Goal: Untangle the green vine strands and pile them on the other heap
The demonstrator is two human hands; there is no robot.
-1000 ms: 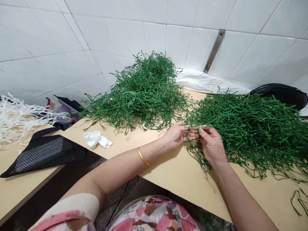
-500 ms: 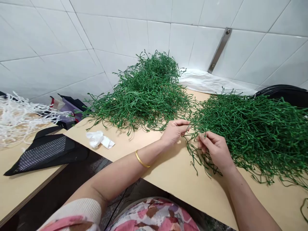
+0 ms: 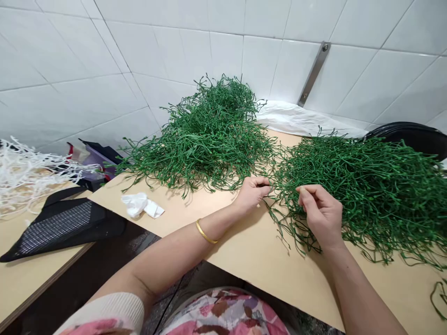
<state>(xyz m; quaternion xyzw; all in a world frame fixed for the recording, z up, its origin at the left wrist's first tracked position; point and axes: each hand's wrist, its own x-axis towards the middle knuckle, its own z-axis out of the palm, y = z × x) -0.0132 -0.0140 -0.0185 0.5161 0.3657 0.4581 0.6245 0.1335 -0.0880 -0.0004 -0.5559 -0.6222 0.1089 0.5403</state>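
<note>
Thin green strands with small knob-like tips lie in two tangled piles, a left pile [image 3: 213, 135] against the wall and a right pile [image 3: 380, 186] spread across the table. My left hand [image 3: 252, 193] is closed in a pinch on a green strand in the gap between the piles. Over the near-left edge of the right pile, my right hand [image 3: 323, 211] has thumb and forefinger pressed together; whatever lies between them is too small to make out. Several loose strands [image 3: 291, 232] hang out below and between the hands.
Crumpled white tissue [image 3: 141, 204] sits on the wooden table [image 3: 240, 251]. On another table at left are white strands [image 3: 31, 172] and a black mesh bag [image 3: 63, 223]. Behind are white plastic sheeting [image 3: 300, 118], a black round-edged object [image 3: 412, 135] and a metal wall bracket [image 3: 314, 74].
My right hand has drawn away to the right from my left hand, widening the gap between them. My left hand keeps its pinch in nearly the same place.
</note>
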